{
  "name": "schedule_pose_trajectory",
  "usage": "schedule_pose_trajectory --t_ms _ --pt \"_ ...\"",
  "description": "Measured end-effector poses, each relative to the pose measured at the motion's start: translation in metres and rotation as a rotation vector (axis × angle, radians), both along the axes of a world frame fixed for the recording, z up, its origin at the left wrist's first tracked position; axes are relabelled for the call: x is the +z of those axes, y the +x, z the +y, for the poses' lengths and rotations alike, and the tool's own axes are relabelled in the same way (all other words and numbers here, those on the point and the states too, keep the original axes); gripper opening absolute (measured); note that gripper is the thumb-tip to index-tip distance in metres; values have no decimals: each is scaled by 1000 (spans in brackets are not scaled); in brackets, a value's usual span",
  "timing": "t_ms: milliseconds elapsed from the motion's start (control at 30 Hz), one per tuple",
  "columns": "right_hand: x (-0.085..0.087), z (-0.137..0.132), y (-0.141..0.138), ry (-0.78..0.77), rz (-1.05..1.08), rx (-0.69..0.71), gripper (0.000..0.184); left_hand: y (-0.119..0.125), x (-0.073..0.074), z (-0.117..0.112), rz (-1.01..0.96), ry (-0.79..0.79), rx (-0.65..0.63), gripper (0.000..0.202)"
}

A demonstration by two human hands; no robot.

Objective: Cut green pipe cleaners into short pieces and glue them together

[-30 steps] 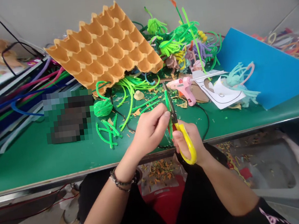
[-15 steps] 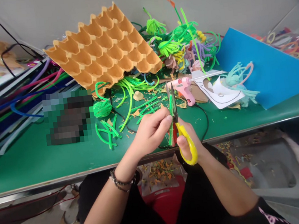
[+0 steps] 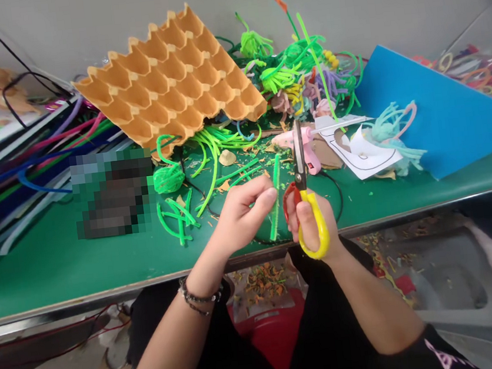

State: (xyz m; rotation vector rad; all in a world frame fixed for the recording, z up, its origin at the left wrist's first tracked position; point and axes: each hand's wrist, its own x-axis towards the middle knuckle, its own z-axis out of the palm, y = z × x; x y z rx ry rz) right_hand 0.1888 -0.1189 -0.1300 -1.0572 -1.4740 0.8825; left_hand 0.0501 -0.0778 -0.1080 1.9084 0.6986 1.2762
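My left hand (image 3: 246, 213) pinches a short green pipe cleaner (image 3: 276, 172), which stands nearly upright above the table's front part. My right hand (image 3: 320, 214) is wrapped round the scissors (image 3: 314, 224), with one yellow and one red handle. Their blades point away from me and look closed, a little to the right of the pipe cleaner and apart from it. Behind my left hand lie more cut green pieces (image 3: 245, 175). A green pompom-like bundle (image 3: 169, 179) sits to the left, above another small pile of cut pieces (image 3: 179, 219).
A cardboard egg tray (image 3: 171, 77) leans at the back. To its right are a heap of pipe-cleaner shapes (image 3: 299, 72), a pink glue gun (image 3: 308, 148), a white paper cutout (image 3: 371, 155) and a blue board (image 3: 438, 121). Long pipe cleaners (image 3: 46, 148) lie at left, beside a blurred dark object (image 3: 114, 196).
The scissors have moved right, away from the pipe cleaner, and their blades have come together. My left hand stays about where it was, still pinching the pipe cleaner.
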Motion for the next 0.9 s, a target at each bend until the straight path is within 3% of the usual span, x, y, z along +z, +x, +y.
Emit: schedule_pose_trajectory --t_ms 133,267,400,467,567,733,900 --pt "-5 5 0 15 209 -11 31 -1 -3 1 -87 -216 -131 33" --pt "-5 10 2 7 315 -27 23 0 -7 1 -11 -391 -341 34" --pt "-2 12 6 -116 308 80 22 2 -11 2 23 -399 -441 35" --pt "0 13 7 -130 291 63 21 2 -12 4 51 -368 -458 34" --pt "1 14 7 -134 233 -17 23 1 -12 4 111 -283 -395 33" --pt "8 14 7 -150 92 -147 26 0 -2 0 334 -70 -70 21" --pt "13 11 2 -146 38 -199 28 -1 1 -3 439 187 24 17"
